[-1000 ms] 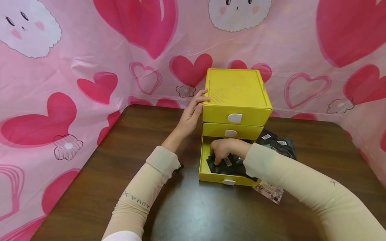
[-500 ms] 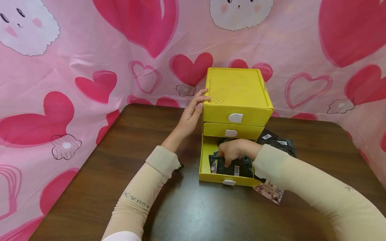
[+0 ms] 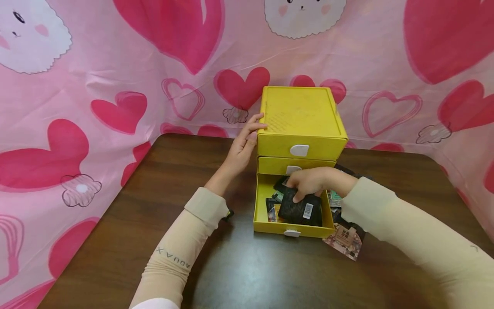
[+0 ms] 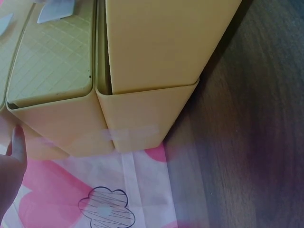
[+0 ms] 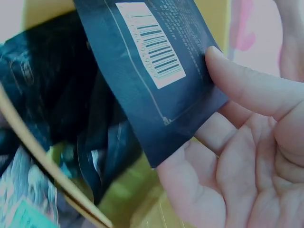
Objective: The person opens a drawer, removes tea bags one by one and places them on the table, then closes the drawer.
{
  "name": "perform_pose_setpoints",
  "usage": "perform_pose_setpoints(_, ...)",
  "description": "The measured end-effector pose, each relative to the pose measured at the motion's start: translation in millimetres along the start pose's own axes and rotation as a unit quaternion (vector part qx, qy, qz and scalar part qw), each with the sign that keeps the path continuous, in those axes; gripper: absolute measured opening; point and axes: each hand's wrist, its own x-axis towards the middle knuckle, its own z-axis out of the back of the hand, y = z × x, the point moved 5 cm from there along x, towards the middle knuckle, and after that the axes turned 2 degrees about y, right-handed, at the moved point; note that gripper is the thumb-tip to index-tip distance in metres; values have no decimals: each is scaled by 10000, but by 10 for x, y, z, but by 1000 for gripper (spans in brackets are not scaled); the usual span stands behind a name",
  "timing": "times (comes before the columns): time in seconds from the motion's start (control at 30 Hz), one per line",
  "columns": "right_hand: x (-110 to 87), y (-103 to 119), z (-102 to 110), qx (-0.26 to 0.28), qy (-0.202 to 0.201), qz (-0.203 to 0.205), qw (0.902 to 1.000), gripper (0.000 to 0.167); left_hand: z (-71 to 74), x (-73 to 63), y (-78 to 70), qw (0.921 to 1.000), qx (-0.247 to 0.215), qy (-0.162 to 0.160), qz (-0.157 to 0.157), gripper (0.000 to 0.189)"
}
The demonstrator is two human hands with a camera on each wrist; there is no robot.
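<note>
Person's right grip (image 3: 310, 182) grasps a black packet (image 3: 291, 210), thumb on the barcode face, fingers behind. Packet tilted, at the pulled-out bottom drawer (image 3: 270, 228); cannot tell whether it touches the loose packets (image 3: 271, 209) lying in there. Left grip (image 3: 242, 148) released: fingers extended, touching the yellow chest (image 3: 302, 111) along its left side and top edge. Two upper drawers (image 3: 278, 146) pushed in, white tabs (image 3: 299, 150) on their fronts. Pink packet (image 3: 343, 240) on the brown surface (image 3: 251, 274), just right of the bottom drawer. Heart-print cloth (image 3: 386, 60) behind.
</note>
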Motion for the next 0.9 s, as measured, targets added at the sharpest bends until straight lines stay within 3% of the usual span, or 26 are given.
perform_pose_setpoints(0.07,-106,-27,41,168,-75,244,9995,3,-12,4,-51,10000,-24,8,31,30)
perform_pose_setpoints(0.2,-393,-133,147,513,-425,545,9963,7,-45,-2,-203,10000,-30,13,59,29)
perform_pose_setpoints(0.27,-527,-229,195,806,-568,504,9939,10,-55,-11,-266,10000,-6,-7,60,29)
perform_pose_setpoints(0.47,-811,-613,267,1679,-670,70,9835,32,-43,-27,-270,9999,25,-74,87,29)
perform_pose_setpoints(0.63,-894,-900,312,2043,-812,-122,9755,40,-30,-32,-272,9999,41,-82,104,29)
perform_pose_setpoints(0.9,-853,-1293,367,2809,-1070,-365,9531,34,-47,-28,-283,10000,-7,3,57,29)
